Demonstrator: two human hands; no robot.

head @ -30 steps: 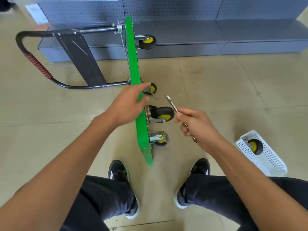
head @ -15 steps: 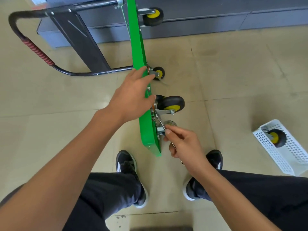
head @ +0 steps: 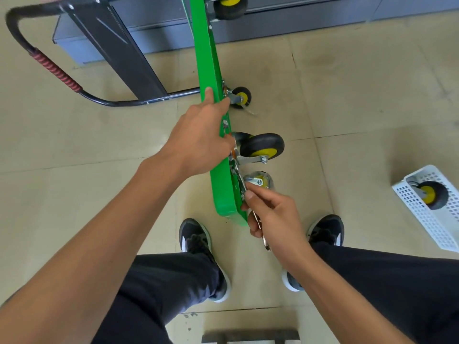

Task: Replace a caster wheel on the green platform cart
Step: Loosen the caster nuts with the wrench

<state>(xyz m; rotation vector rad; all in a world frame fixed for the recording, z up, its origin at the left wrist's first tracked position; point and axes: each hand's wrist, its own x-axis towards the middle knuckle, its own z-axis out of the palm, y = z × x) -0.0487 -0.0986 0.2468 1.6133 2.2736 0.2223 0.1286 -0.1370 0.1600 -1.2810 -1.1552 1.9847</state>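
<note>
Right now right hand [head: 273, 217] fingers [head: 258, 197] curled round the wrench [head: 242, 184], head down at the caster [head: 260, 147] plate bolts. Left hand [head: 198, 137] fingers spread, pressing the cart [head: 223, 192] deck edge, thumb near the caster. Cart stands on its side on the floor, wheels facing right. Spare caster [head: 431, 196] in the basket [head: 422, 219], well apart to the right. Judgement: deck is stiff but tippy on edge, so brace it by the rim; caster is steel and rubber, fairly heavy, hold it by the fork when the bolts come free
</note>
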